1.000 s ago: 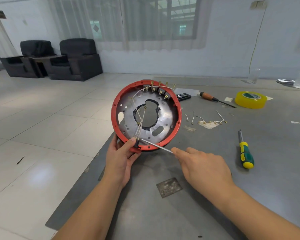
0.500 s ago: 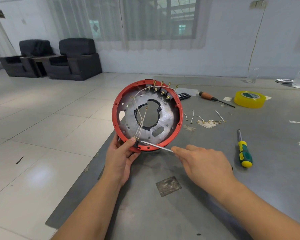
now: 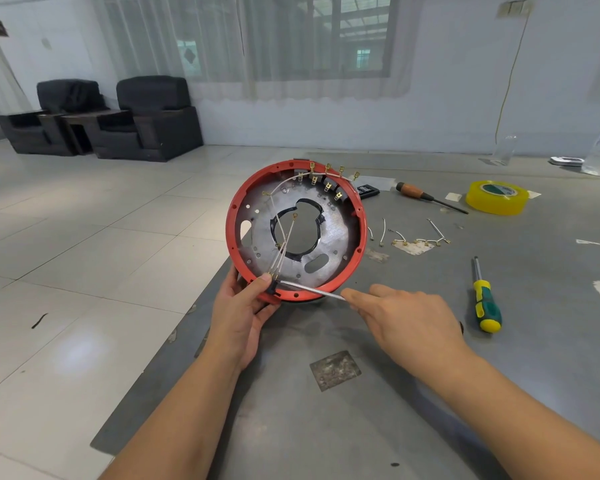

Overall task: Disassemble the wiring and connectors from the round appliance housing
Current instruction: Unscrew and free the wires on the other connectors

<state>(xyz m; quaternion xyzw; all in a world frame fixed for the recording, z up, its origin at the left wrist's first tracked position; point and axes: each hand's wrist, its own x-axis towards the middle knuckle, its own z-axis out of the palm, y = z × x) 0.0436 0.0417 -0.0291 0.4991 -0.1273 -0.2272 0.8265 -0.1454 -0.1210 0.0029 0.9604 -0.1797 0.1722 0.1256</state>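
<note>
While left hand [image 3: 238, 315] grips housing [image 3: 296, 233] tilted at table edge [image 3: 174, 344], right hand [image 3: 407, 322] pinches screwdriver [image 3: 312, 289].

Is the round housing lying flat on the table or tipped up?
Tipped up: the round housing stands on its lower rim, open face toward the camera, left hand steadying it.

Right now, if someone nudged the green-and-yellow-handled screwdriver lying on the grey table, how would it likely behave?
The green-and-yellow-handled screwdriver would probably roll: its handle looks rounded and it lies free on the flat grey table. It looks stiff, with a straight metal shaft. The bulky handle likely makes it handle-heavy.
</note>
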